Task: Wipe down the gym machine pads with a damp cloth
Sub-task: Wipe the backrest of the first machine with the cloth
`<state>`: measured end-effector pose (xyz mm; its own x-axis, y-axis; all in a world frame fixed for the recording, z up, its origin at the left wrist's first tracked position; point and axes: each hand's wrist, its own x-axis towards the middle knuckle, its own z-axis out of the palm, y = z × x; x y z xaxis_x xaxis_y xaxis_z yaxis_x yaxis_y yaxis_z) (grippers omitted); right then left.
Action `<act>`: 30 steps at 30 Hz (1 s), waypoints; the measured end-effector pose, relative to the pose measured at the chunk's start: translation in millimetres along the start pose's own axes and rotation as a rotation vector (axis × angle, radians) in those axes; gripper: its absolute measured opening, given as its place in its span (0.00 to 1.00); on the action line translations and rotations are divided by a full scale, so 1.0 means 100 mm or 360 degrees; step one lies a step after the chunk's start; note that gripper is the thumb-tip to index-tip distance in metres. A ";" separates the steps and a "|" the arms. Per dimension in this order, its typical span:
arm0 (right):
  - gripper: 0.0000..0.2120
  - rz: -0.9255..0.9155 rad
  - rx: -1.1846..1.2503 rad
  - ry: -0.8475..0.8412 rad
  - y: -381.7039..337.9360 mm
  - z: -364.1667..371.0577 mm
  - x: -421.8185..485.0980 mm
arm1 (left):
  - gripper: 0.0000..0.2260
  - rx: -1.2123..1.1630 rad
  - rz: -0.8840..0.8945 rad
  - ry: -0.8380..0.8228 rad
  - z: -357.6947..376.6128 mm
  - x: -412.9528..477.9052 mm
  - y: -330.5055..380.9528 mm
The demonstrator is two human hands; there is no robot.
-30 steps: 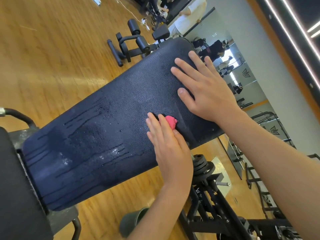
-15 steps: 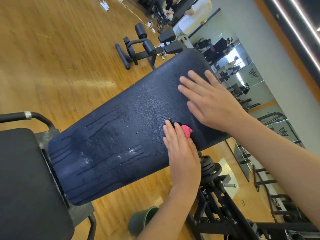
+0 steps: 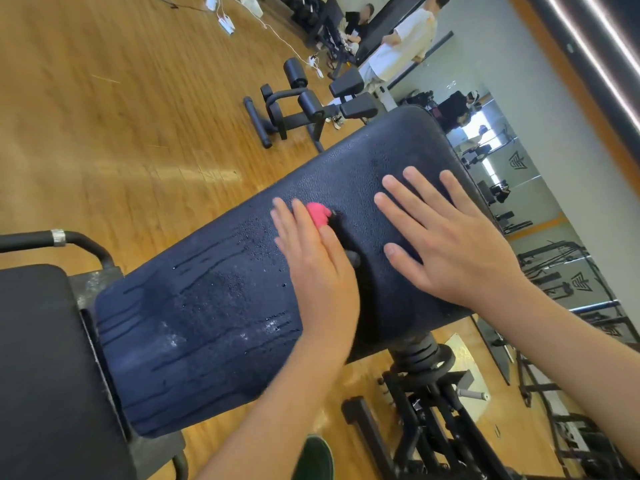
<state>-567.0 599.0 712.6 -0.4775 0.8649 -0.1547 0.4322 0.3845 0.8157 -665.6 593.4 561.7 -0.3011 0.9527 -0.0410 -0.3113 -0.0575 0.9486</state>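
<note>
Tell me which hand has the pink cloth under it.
The left hand: it presses the pink cloth onto the pad; the right hand lies flat and bare.

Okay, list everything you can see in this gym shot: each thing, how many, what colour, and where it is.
back pad: one, dark navy, streaked with water, centre
cloth: one, pink, on the back pad under the left fingers
seat pad: one, black, lower left
handle bar: one, black with a silver band, left edge
roller bench: one, black, on the floor beyond the pad
weight plates: a stack, count unclear, black, under the pad's right end
container: one, dark green, bottom edge, mostly hidden
power strip: one, white, floor at top
people: two, top, far back
floor: wood, orange-brown
left hand: presses flat on the cloth
right hand: rests flat on the pad, fingers spread
</note>
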 end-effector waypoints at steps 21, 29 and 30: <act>0.30 0.0014 -0.0011 0.0044 -0.01 0.02 0.01 | 0.24 0.0221 -0.0039 -0.0055 0.07 0.51 -0.02; 0.30 0.0028 0.0001 -0.0014 -0.03 -0.03 0.02 | 0.23 0.0216 -0.0053 -0.0030 0.09 0.22 -0.02; 0.30 0.0026 0.0000 -0.0017 -0.03 -0.03 0.02 | 0.23 0.0221 -0.0057 -0.0019 0.09 0.28 -0.01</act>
<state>-571.5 599.2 711.6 -0.4624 0.8744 -0.1472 0.4401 0.3704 0.8180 -665.2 622.6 562.9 -0.2809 0.9570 -0.0725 -0.1937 0.0175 0.9809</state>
